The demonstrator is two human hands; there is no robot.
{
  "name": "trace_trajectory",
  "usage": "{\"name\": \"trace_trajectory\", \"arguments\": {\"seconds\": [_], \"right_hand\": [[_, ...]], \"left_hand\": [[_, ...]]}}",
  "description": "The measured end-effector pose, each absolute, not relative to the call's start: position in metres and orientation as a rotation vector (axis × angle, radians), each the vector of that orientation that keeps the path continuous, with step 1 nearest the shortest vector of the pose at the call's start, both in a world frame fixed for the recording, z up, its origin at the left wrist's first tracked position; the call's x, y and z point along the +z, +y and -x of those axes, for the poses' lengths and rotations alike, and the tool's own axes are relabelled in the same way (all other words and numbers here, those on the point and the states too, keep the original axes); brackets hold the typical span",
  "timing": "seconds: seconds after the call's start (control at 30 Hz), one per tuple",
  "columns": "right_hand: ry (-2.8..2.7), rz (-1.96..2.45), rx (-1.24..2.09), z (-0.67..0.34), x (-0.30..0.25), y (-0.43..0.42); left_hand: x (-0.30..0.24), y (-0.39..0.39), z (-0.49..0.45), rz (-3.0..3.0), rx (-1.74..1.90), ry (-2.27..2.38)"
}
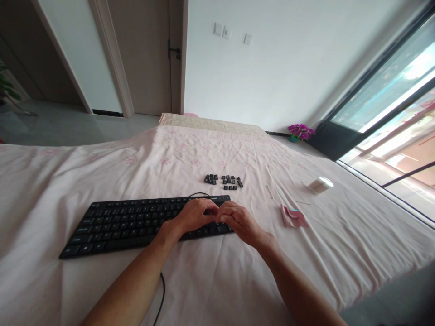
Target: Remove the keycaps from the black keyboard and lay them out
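Observation:
A black keyboard lies on the pink cloth, slanting slightly, and its right end is partly covered by my hands. Over that end, my left hand has its fingers curled and closed near the fingertips of the other hand. My right hand meets it from the right, its fingers bent down and pressed together over the keys. Whatever either hand pinches is hidden or too small to name. Just beyond the keyboard, loose black keycaps sit in rows, with another cluster of keycaps to their left.
A crumpled pink cloth lies to the right of the keyboard. Cotton swabs are scattered near it, and a white cylindrical container rests farther right. The keyboard's black cable runs toward me. Wrinkled bedding covers the surface.

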State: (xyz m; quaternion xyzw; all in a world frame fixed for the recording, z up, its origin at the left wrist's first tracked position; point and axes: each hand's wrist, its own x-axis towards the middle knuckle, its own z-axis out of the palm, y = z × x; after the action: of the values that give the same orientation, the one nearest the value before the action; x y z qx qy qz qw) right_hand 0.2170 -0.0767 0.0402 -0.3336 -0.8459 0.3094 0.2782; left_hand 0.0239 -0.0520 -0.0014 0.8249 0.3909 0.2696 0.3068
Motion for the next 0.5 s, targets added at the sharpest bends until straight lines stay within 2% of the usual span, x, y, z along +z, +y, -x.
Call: {"name": "trace_trajectory", "arguments": {"seconds": [0.13,0.3,0.5], "right_hand": [[-2.387,0.898,0.744,-0.220,0.041,-0.074],[-2.271,0.848,0.935,-0.222,0.036,-0.075],[-2.143,0.928,0.928,-0.214,0.030,-0.083]], "left_hand": [[-0.005,-0.051,-0.023,-2.281,0.674,0.997],[-0.006,-0.053,-0.024,-2.381,0.650,0.957],[-0.007,-0.055,-0.030,-2.462,0.648,1.031]]}}
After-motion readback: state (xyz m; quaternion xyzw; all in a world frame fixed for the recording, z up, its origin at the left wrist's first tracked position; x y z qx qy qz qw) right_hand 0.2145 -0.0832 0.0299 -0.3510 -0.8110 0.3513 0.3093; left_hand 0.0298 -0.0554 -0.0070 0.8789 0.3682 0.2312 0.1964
